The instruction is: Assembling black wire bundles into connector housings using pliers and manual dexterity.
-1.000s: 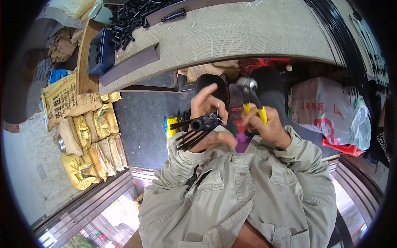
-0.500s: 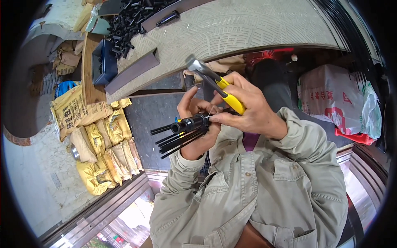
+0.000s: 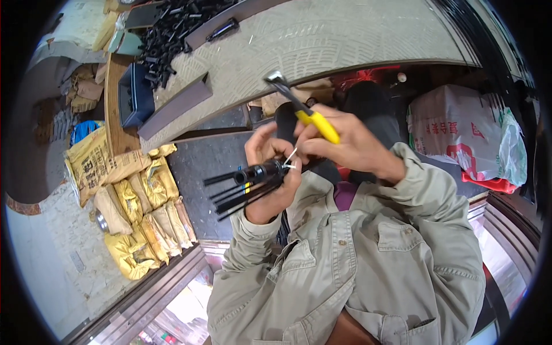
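Note:
My left hand (image 3: 275, 196) is closed around a bundle of thin black rods (image 3: 233, 198), whose ends stick out to the left. Along the top of the bundle lie short black tubular parts (image 3: 253, 174) with open round ends. A thin white tie (image 3: 292, 156) crosses the bundle at my left fingers, one end rising toward my right hand. My right hand (image 3: 353, 141) grips yellow-handled pliers (image 3: 322, 126), metal head pointing up and left. Its fingertips are close to the tie's upper end; whether they pinch it I cannot make out.
Ahead is a textured worktop (image 3: 322, 34) with a heap of black tubular parts (image 3: 167, 40), a metal angle strip (image 3: 178, 106) and a dark blue bin (image 3: 137, 95). Yellow and brown packages (image 3: 138, 201) lie left. At right stands a white plastic bag (image 3: 445, 132) beside long black rods.
My right hand has drawn slightly up and away from the bundle, and the white tie now shows as a strand between the hands. The pliers have turned a little; my left hand keeps its grip.

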Motion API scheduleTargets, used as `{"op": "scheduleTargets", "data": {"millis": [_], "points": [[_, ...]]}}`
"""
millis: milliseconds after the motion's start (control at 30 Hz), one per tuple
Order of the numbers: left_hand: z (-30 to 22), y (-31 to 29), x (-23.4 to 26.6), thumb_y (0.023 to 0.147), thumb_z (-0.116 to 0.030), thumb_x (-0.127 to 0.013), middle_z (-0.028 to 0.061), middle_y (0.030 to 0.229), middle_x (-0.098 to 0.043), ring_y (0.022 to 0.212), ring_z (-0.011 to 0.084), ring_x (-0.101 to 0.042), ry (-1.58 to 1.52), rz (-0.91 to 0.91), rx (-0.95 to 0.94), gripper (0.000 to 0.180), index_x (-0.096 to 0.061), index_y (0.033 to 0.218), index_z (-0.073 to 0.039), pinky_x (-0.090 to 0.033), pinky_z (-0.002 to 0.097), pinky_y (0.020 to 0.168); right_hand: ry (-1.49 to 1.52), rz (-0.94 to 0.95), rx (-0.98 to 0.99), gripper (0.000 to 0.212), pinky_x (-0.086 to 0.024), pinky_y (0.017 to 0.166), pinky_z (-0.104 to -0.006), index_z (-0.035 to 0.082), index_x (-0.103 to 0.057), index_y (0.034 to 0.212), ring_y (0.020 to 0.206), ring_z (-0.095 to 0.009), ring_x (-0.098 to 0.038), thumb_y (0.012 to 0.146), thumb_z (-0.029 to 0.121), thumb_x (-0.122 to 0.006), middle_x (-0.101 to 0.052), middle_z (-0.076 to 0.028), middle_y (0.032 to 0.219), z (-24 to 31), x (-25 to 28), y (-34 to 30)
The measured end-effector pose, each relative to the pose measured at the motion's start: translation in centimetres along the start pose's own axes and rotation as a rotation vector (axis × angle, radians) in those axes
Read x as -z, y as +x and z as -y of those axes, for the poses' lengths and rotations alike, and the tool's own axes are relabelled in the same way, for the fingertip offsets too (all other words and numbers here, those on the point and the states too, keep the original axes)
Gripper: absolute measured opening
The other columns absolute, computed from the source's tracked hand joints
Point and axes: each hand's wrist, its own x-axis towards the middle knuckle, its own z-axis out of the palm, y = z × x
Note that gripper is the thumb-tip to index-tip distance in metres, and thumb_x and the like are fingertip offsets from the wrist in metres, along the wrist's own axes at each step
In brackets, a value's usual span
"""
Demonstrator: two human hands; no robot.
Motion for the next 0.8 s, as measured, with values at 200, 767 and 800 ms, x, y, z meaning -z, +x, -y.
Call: {"op": "scheduleTargets", "data": {"millis": [200, 767, 800], "points": [[1.2, 0.0, 2.4, 0.084, -0.005, -0.057, 0.0143, 0.095, -0.060, 0.076, 0.0171, -0.061, 0.266, 0.118, -0.016, 0.063, -0.016, 0.132, -0.001, -0.048, 0.0299, 0.075, -1.375, 0.013, 0.532, 0.024, -0.031, 0.098, -0.0452, 0.008, -0.058, 0.103, 0.113, -0.019, -0.046, 0.080, 0.015, -0.054, -0.045, -0.010, 0.123, 3.3, 3.5, -1.3], [0.6, -0.6, 1.5, 0.083, -0.008, -0.057, 0.0142, 0.111, -0.054, 0.085, 0.0123, -0.059, 0.097, 0.047, 0.023, 0.047, -0.036, 0.122, 0.008, -0.043, 0.0259, 0.081, -1.548, -0.106, 0.605, 0.034, -0.014, 0.106, -0.0533, 0.011, -0.058, 0.108, 0.118, -0.016, -0.040, 0.076, 0.024, -0.057, -0.041, -0.003, 0.125, 2.7, 1.1, -2.8], [0.7, -0.5, 1.5, 0.083, -0.009, -0.058, 0.0135, 0.113, -0.053, 0.084, 0.0115, -0.058, 0.138, 0.018, 0.002, 0.048, -0.036, 0.122, 0.008, -0.042, 0.0254, 0.082, -1.504, -0.111, 0.539, 0.032, -0.015, 0.105, -0.0537, 0.008, -0.059, 0.104, 0.115, -0.018, -0.042, 0.075, 0.022, -0.058, -0.042, -0.006, 0.123, 2.7, 0.8, -3.1]]}}
